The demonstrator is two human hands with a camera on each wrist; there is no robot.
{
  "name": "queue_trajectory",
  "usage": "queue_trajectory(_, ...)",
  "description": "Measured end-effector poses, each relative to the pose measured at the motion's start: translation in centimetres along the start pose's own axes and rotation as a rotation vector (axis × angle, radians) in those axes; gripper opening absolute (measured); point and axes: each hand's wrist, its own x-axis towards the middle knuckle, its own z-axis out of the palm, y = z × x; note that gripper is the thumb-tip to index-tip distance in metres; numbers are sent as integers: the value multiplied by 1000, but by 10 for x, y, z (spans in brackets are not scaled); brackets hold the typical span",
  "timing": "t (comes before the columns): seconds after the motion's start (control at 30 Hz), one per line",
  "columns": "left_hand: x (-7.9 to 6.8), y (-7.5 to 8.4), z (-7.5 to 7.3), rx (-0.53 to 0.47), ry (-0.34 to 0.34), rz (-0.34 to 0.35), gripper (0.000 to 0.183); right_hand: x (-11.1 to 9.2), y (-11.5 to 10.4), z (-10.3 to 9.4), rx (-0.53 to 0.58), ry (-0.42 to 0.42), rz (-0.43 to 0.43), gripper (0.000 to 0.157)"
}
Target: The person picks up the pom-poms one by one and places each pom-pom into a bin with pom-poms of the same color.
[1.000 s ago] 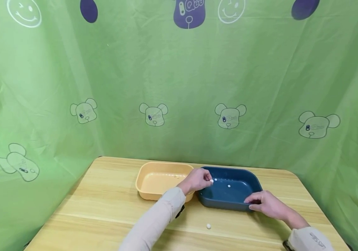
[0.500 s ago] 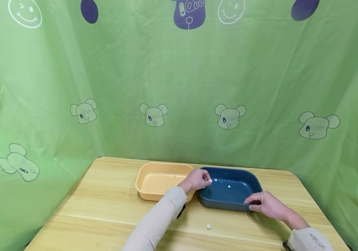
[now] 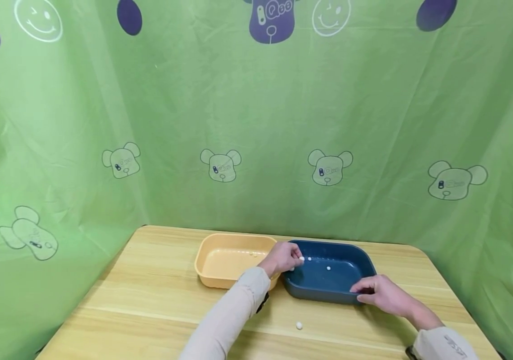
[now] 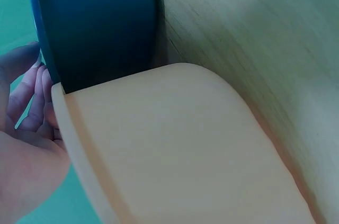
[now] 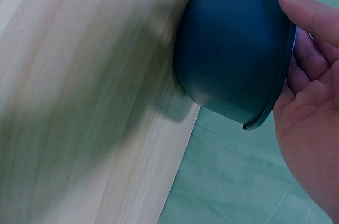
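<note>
In the head view my left hand (image 3: 282, 257) reaches over the left end of a dark blue basin (image 3: 328, 296). Its fingertips pinch a small white ball (image 3: 302, 259); the left wrist view hides that ball behind the rims. My right hand (image 3: 384, 295) grips the basin's near right corner, thumb outside and fingers over the rim, as the right wrist view (image 5: 312, 75) also shows. Inside the basin lie a white ball (image 3: 309, 259) near the back and another white ball (image 3: 328, 268) near the middle. Something small and white shows under the left hand.
A yellow-orange basin (image 3: 211, 281) stands against the blue one's left side, with small pale balls (image 3: 253, 254) inside. One white ball (image 3: 299, 325) lies on the wooden table (image 3: 148, 300) in front. A green printed curtain (image 3: 261, 115) encloses the table's back and sides.
My left hand has hardly shifted, still pinching the ball. A small white thing beneath that hand shows now but not in the first frame. The right hand stays on the rim.
</note>
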Motion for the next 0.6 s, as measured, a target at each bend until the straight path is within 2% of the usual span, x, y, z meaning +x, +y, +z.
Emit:
queue_trajectory(0.43,6,2,3,-18,13,-54,11,0,4,1,-31,12,3,13)
queue_trajectory(0.6,6,2,2,3,32,-48,11,1,3,1,-28,15,1,13)
